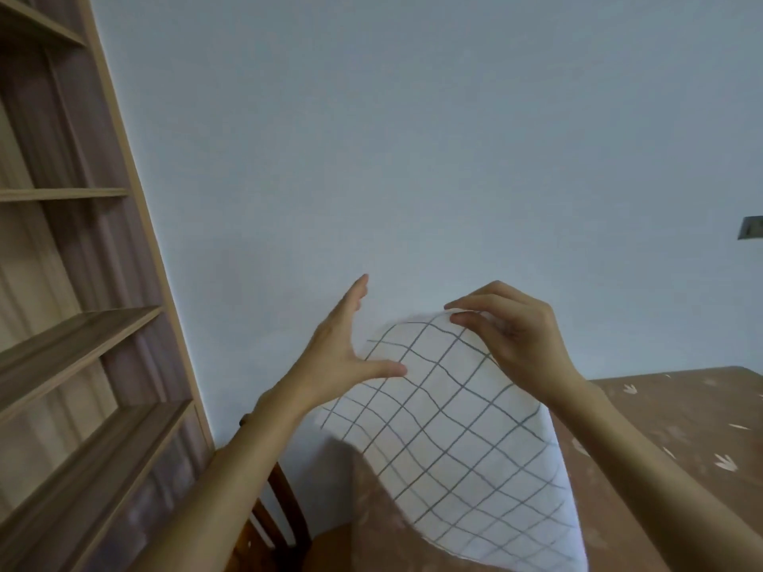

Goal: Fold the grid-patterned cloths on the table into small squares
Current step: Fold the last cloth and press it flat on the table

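Right hand [512,336] pinches the top edge of the grid cloth [454,439] and holds it up in the air, so it hangs over the bench [681,427] corner. Left hand [342,348] is spread wide with straight fingers, its thumb right at the cloth's left edge. There's a wooden shelf [82,324] off to the left.
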Demonstrator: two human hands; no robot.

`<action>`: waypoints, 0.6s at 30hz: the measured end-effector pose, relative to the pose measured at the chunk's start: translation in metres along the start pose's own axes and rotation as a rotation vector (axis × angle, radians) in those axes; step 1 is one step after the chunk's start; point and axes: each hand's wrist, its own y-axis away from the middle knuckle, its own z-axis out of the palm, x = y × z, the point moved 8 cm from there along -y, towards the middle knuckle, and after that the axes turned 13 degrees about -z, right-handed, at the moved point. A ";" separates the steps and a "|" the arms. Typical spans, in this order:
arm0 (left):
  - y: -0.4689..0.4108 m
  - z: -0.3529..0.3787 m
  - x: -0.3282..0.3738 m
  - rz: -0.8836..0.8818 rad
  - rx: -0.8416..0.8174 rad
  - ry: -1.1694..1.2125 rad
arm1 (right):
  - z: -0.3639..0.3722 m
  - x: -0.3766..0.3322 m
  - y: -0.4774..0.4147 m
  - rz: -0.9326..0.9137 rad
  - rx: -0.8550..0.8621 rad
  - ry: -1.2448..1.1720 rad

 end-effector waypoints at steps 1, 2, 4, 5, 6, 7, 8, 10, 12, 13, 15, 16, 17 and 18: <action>-0.008 0.009 0.004 0.011 -0.035 0.045 | 0.002 -0.002 -0.002 -0.003 -0.019 -0.029; -0.014 0.014 0.008 0.025 -0.056 0.094 | 0.003 -0.004 -0.005 -0.009 -0.031 -0.042; -0.029 0.019 0.008 0.035 -0.048 0.180 | 0.002 -0.005 -0.007 0.007 -0.041 -0.025; -0.034 0.018 0.008 0.046 -0.015 0.199 | 0.000 -0.003 -0.007 0.051 -0.055 -0.012; -0.036 0.015 0.009 0.059 0.021 0.214 | -0.003 0.005 -0.004 0.132 -0.086 -0.001; -0.036 0.010 0.011 0.058 0.049 0.243 | -0.005 0.016 0.002 0.250 -0.148 0.006; -0.034 0.004 0.014 0.052 0.088 0.261 | -0.004 0.030 0.013 0.389 -0.242 -0.003; -0.029 -0.011 0.019 0.043 0.141 0.279 | -0.001 0.053 0.040 0.588 -0.458 -0.041; -0.023 -0.023 0.021 0.050 0.154 0.259 | 0.008 0.065 0.068 0.680 -0.654 -0.065; -0.020 -0.029 0.020 0.065 0.167 0.242 | 0.015 0.068 0.082 0.700 -0.753 -0.043; -0.013 -0.044 0.015 0.076 0.214 0.198 | 0.032 0.072 0.109 0.695 -0.897 0.005; -0.011 -0.052 0.011 0.074 0.243 0.179 | 0.041 0.072 0.118 0.695 -0.914 0.004; -0.009 -0.060 0.007 0.077 0.264 0.175 | 0.048 0.072 0.126 0.701 -0.899 -0.004; -0.006 -0.068 0.005 0.069 0.295 0.184 | 0.054 0.072 0.130 0.705 -0.858 -0.015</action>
